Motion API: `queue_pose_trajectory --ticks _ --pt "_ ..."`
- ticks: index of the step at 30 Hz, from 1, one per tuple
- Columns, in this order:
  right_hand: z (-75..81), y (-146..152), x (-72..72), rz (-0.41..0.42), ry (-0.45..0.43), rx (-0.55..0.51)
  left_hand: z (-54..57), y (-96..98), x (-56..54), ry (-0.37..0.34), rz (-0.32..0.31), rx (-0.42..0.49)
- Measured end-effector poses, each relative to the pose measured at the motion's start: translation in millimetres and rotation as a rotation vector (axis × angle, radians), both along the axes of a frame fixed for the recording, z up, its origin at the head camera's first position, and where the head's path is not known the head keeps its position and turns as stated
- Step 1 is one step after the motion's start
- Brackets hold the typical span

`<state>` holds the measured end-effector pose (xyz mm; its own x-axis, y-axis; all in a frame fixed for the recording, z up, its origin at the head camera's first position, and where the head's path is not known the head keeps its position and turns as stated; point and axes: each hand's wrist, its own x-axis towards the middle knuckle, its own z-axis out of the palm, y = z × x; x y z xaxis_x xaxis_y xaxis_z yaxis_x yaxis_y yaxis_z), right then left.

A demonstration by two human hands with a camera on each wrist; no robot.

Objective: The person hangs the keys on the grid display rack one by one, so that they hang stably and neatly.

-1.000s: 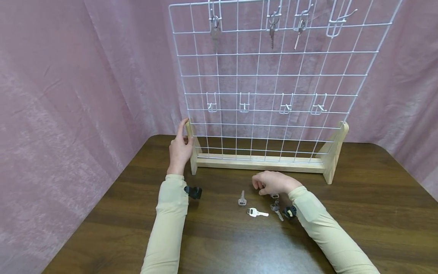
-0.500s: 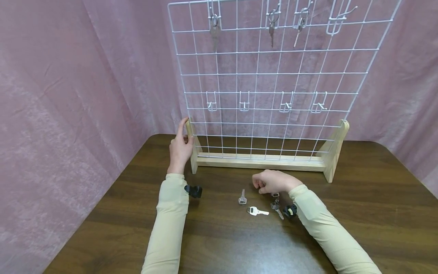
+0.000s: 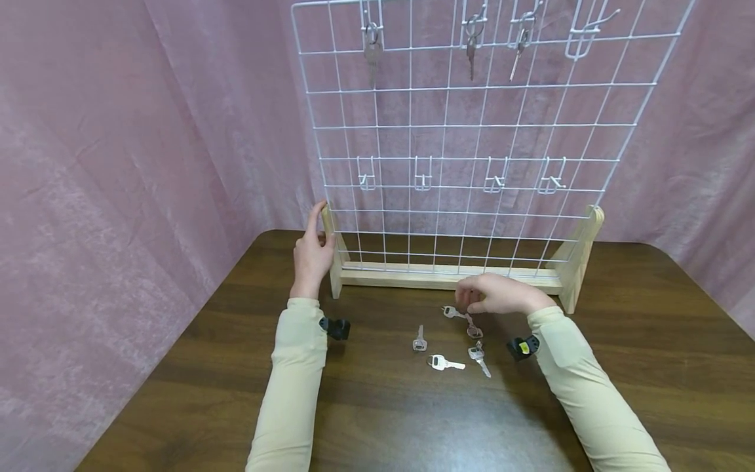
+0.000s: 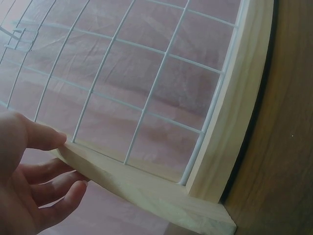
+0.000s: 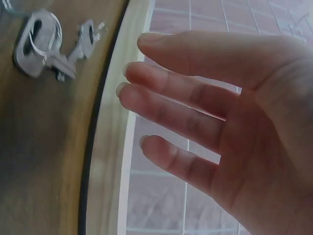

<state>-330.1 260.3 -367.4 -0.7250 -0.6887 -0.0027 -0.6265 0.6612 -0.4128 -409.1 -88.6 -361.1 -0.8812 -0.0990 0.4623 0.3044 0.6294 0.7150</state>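
Note:
My left hand [image 3: 312,259] grips the left wooden upright [image 3: 329,236] of a stand that carries a white wire grid [image 3: 435,157]. In the left wrist view the thumb and fingertips lie on either side of that wood piece [image 4: 122,186]. My right hand [image 3: 501,293] hovers over the table by the stand's base bar, with loosely bent, empty fingers [image 5: 166,107]. Just below it lie a key [image 3: 451,312] and another key [image 3: 474,332], overlapping. Nearer me are a key pointing away [image 3: 419,343], a bright key on a ring [image 3: 439,362] and a slanted key [image 3: 480,360].
Small white hooks [image 3: 423,181] line the grid's middle. Along the top, keys on rings [image 3: 472,46] hang from three larger hooks, while the rightmost hook [image 3: 584,39] bears none. The right wooden upright [image 3: 580,259] stands beyond my right wrist. Pink curtain [image 3: 177,131] surrounds the brown table [image 3: 377,419].
My right hand has shifted right and farther from me, uncovering the two overlapping keys that it hid before. The left hand has stayed on the upright.

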Motion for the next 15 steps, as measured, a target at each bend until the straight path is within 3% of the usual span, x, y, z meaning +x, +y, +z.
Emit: queue_pose_trajectory --ticks 6,15 --pt "-3.1 4.1 -2.7 -0.025 0.051 0.009 -0.4 -0.3 -2.1 -0.005 -0.006 0.0" --pt "-24.3 -17.5 -3.7 0.039 0.066 0.056 0.5 0.0 -1.2 -0.008 -0.008 0.002"
